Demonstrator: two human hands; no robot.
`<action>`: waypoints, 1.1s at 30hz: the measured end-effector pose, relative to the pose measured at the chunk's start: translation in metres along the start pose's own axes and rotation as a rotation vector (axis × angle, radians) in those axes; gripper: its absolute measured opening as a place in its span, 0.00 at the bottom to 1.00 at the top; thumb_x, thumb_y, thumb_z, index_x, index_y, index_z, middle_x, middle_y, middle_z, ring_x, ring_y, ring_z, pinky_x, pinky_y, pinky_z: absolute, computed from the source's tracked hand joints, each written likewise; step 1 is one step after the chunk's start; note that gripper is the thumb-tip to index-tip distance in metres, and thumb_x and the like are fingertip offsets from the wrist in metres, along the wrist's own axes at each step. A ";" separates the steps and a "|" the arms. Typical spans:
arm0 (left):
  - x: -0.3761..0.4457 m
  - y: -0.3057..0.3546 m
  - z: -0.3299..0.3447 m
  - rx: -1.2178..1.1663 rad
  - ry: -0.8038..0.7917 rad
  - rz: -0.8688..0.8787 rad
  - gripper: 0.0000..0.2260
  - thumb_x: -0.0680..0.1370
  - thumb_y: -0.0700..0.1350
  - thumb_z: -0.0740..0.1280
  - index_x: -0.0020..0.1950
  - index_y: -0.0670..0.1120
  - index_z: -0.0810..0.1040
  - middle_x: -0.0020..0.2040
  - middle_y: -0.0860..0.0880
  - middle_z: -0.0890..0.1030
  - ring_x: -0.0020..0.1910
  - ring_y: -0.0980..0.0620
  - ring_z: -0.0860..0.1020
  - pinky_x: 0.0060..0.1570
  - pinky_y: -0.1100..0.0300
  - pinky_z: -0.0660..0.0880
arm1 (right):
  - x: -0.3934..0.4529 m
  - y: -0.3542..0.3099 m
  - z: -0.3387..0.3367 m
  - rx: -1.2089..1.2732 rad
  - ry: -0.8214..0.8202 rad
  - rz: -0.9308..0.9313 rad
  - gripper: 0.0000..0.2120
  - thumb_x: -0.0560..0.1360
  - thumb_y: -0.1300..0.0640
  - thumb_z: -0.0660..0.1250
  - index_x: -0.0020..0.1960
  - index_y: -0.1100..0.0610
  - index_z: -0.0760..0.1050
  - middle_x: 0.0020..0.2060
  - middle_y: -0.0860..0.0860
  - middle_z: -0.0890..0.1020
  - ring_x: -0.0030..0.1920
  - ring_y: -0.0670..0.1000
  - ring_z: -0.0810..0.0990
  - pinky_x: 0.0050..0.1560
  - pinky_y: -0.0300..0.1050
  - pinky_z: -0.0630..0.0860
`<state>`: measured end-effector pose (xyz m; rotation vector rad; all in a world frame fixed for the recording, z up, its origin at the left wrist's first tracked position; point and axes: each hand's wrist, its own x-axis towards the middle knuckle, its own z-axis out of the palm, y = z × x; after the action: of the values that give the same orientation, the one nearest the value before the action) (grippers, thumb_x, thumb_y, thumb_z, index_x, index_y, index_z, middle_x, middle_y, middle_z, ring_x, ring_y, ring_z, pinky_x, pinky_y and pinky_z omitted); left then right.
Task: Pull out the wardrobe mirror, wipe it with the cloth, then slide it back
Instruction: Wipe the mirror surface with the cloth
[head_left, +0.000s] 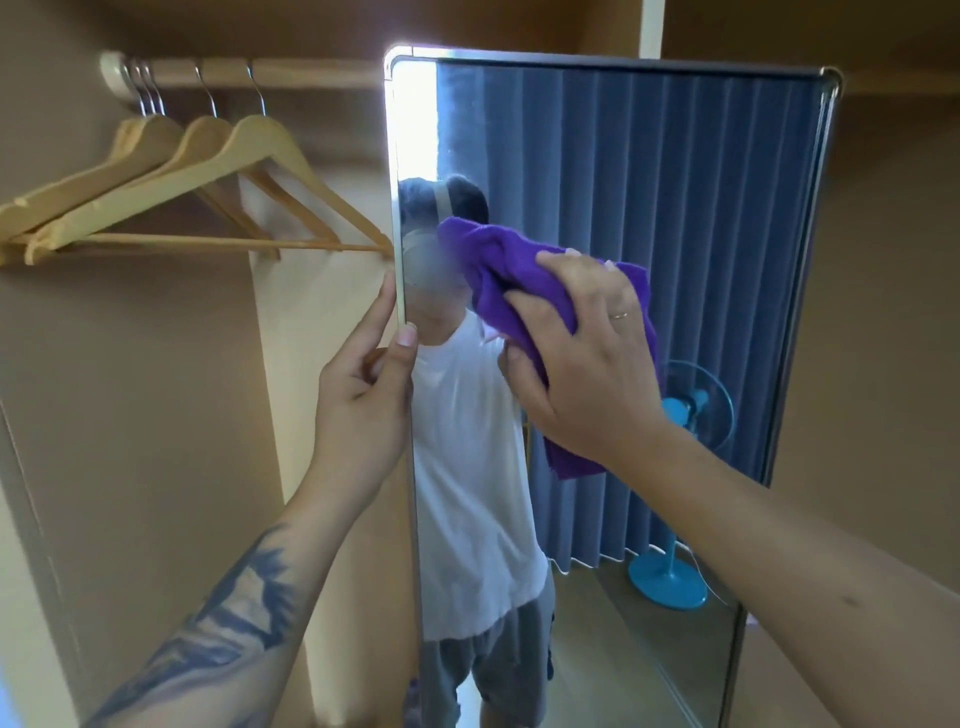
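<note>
The tall wardrobe mirror (675, 218) stands pulled out in front of me, its metal frame rounded at the top corners. It reflects a blue curtain, a blue fan and a person in a white shirt. My left hand (366, 379) pinches the mirror's left edge at mid height, thumb on the glass side and fingers behind the frame. My right hand (582, 358) grips a bunched purple cloth (498, 265) and presses it against the glass near the middle. Part of the cloth hangs below my right wrist.
Several wooden hangers (171, 182) hang on a rail (291, 73) to the left of the mirror, their right tips near the mirror's left edge. Brown wardrobe walls (130, 389) close in on the left and right.
</note>
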<state>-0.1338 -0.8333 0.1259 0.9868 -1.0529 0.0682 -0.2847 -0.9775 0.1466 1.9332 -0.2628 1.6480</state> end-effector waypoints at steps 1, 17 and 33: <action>-0.001 0.001 0.001 -0.007 0.008 -0.001 0.19 0.81 0.55 0.66 0.65 0.80 0.73 0.37 0.34 0.63 0.40 0.43 0.63 0.46 0.50 0.67 | -0.008 0.009 -0.003 -0.032 -0.037 -0.056 0.21 0.81 0.49 0.68 0.71 0.56 0.77 0.75 0.60 0.72 0.75 0.64 0.69 0.79 0.65 0.60; -0.009 -0.006 0.011 0.014 0.097 0.067 0.18 0.83 0.56 0.64 0.68 0.79 0.72 0.34 0.44 0.65 0.35 0.47 0.64 0.42 0.55 0.69 | -0.077 0.107 -0.037 -0.303 -0.039 0.338 0.22 0.85 0.42 0.54 0.77 0.46 0.65 0.75 0.57 0.60 0.72 0.63 0.64 0.69 0.64 0.60; -0.008 -0.006 0.013 0.041 0.115 0.051 0.19 0.88 0.47 0.63 0.71 0.70 0.71 0.32 0.48 0.63 0.34 0.50 0.61 0.43 0.54 0.68 | -0.001 -0.023 -0.001 0.087 0.066 0.119 0.17 0.78 0.60 0.64 0.65 0.58 0.82 0.70 0.60 0.78 0.71 0.65 0.75 0.68 0.65 0.66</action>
<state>-0.1443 -0.8433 0.1175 0.9819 -0.9741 0.1866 -0.2741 -0.9588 0.1390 1.9557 -0.2897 1.8247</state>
